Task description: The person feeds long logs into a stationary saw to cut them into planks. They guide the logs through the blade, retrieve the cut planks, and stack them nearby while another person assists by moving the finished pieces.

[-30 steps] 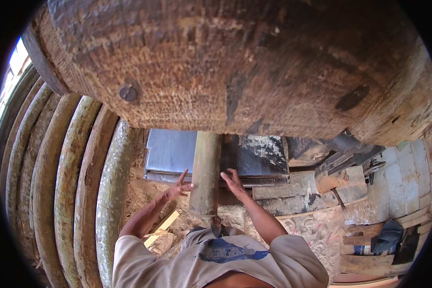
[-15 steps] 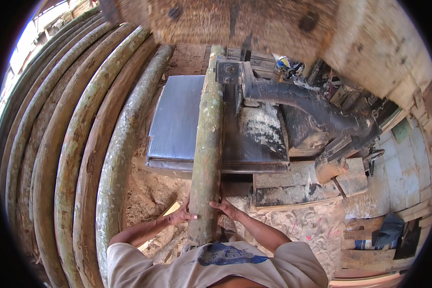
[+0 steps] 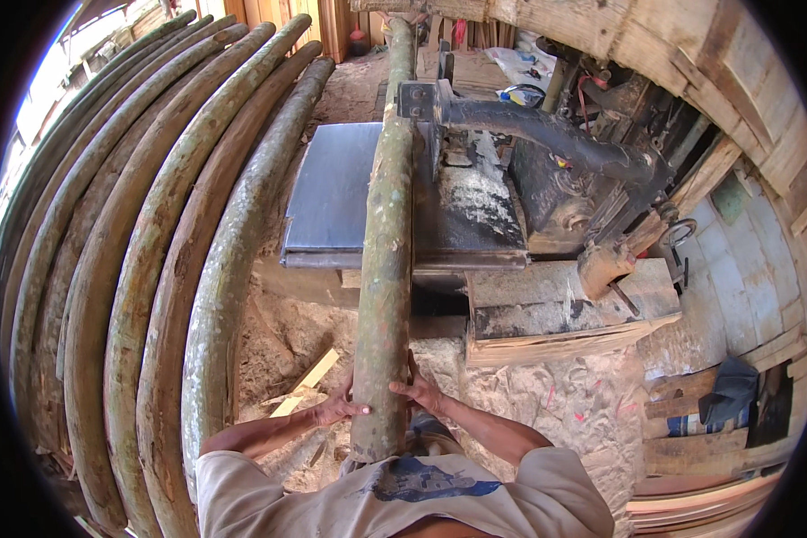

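Note:
A long, bark-covered log lies lengthwise across a metal machine table, its near end close to my chest. My left hand is closed on the log's left side near that end. Opposite it, my right hand grips the right side, thumb on the bark and the other fingers mostly hidden. A dark, curved metal arm reaches from the right, and its bolted block sits right beside the log. Sawdust covers part of the table right of the log.
Several long logs lie side by side at my left. A sawdust-covered wooden block stands at the table's near right. Yellow offcuts lie on the sawdusty floor. Wooden beams hang over the upper right.
The view has tilted up, showing more of the far end of the log and the floor beyond. Both hands keep the same grip on the log.

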Tool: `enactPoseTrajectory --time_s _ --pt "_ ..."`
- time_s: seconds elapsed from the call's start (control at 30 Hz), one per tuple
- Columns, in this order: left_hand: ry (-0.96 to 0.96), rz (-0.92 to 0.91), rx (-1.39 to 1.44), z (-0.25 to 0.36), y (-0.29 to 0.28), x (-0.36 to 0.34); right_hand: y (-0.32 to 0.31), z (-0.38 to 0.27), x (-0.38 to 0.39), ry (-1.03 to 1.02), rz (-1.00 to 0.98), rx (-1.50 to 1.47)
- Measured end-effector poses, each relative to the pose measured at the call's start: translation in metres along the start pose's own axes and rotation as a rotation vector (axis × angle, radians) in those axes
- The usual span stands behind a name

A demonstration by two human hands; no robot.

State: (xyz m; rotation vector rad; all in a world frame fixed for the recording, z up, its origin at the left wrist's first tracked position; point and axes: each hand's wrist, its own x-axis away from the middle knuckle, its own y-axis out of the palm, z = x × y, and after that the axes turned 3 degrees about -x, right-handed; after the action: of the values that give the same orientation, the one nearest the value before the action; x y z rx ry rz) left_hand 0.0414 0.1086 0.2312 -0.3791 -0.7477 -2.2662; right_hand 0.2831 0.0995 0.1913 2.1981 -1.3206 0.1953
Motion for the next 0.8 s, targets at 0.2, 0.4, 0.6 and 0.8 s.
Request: enactPoseTrajectory --time_s 0.2,0.4,0.6,0.8 --pt "-0.067 0.025 0.011 -0.078 0.011 0.043 0.042 0.033 0.054 0.037 -0.011 -0.021" --pt "-0.047 0.022 0.013 -0.136 0.041 0.091 0.066 0.114 0.084 -0.12 -0.002 0.027" --pt "-0.028 0.034 0.022 -0.178 0.072 0.136 0.109 0.142 0.134 -0.155 0.04 -0.021" --pt "0.038 0.097 0.066 -0.194 0.082 0.142 0.126 0.139 0.154 -0.091 0.104 -0.006"
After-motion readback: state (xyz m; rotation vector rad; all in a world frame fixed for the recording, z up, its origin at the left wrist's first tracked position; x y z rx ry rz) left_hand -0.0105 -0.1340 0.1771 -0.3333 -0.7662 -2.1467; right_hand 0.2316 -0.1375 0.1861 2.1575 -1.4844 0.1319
